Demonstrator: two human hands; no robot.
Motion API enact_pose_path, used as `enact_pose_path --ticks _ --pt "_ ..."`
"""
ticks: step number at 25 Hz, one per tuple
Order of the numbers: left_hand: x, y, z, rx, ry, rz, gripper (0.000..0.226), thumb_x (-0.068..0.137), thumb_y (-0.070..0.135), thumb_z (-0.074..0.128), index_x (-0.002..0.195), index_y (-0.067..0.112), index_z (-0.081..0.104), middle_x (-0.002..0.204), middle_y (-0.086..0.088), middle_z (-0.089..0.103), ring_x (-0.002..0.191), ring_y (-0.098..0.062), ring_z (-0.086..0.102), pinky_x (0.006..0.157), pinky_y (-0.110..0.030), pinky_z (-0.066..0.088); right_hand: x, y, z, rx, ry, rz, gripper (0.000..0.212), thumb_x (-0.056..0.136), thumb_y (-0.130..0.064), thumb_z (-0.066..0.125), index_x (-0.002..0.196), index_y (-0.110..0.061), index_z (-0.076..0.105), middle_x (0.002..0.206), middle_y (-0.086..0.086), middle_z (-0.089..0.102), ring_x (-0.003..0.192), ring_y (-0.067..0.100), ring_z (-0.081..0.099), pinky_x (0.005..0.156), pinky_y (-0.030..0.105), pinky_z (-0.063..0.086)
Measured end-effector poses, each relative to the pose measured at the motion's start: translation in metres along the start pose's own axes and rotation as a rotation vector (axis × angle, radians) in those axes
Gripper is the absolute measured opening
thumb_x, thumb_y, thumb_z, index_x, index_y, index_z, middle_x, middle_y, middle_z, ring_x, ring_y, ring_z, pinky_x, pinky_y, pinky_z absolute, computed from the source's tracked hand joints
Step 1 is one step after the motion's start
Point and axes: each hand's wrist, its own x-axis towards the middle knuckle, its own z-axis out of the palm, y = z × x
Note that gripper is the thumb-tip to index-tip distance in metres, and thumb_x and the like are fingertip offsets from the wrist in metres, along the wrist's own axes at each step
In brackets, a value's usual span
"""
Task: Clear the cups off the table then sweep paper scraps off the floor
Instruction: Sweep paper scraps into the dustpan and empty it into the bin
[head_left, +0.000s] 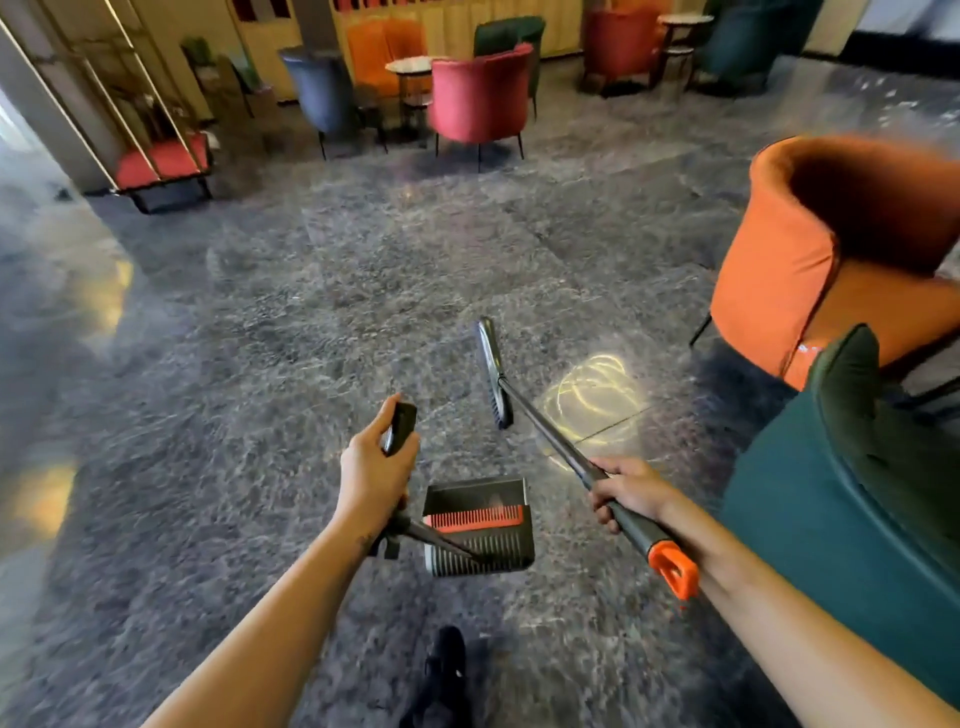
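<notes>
The left grip (376, 462), a bare hand, is clenched around the upper part of the thin dark handle of a grey ribbed plastic dustpan (478, 525) with an orange comb strip across its mouth. The black tip of the handle sticks out above the thumb, and the pan hangs low, just right of that forearm, over the dark grey marbled floor (260, 338). Whether the pan touches the floor cannot be told. The right grip (628, 493) is wrapped around the long black metal pole of a broom (545, 421), close to its orange plastic end cap (672, 571), which points back towards the person. The pole slants forward and left to the narrow dark brush head (493, 374), which lies ahead of the dustpan and apart from it, beside a bright yellowish light patch (592, 400) on the floor. A black shoe (447, 670) shows at the bottom edge between the forearms. At the right stand a rounded orange upholstered armchair (779, 270) and, nearer, a teal velvet armchair (831, 545). Farther back, a pink velvet armchair (480, 98) and a grey-blue chair (322, 88) stand around a small round pale worktop (410, 66). The whole view is somewhat blurred.
</notes>
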Motion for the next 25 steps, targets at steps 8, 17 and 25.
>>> enact_pose_path --ticks 8,17,25 --pt "0.3 0.069 0.096 0.04 -0.325 0.082 0.057 0.089 0.016 0.064 0.141 0.026 0.042 0.055 0.005 0.06 0.037 -0.006 0.048 0.042 -0.021 0.042 0.183 -0.152 -0.054 0.074 0.296 0.045 0.043 0.082 0.02 0.041 0.124 0.015 0.046 0.057 0.013 0.043 0.025 0.012 0.04 0.028 0.015 0.033" --pt "0.612 0.167 0.252 0.024 -0.412 0.129 0.055 0.089 0.012 0.062 0.14 0.022 0.044 0.051 -0.004 0.055 0.029 -0.005 0.043 0.032 -0.018 0.037 0.4 -0.307 -0.168 0.224 0.433 0.089 0.02 0.08 0.02 0.04 0.085 0.003 0.05 0.052 0.01 0.042 0.031 0.017 0.04 0.034 0.019 0.034" --pt "0.879 0.309 0.412 0.081 -0.536 0.302 0.052 0.09 0.013 0.062 0.138 0.027 0.047 0.068 -0.01 0.059 0.047 -0.018 0.045 0.056 -0.033 0.042 0.603 -0.482 -0.326 0.344 0.492 0.131 0.037 0.085 0.017 0.043 0.12 0.008 0.048 0.057 0.012 0.045 0.041 0.02 0.043 0.033 0.021 0.036"
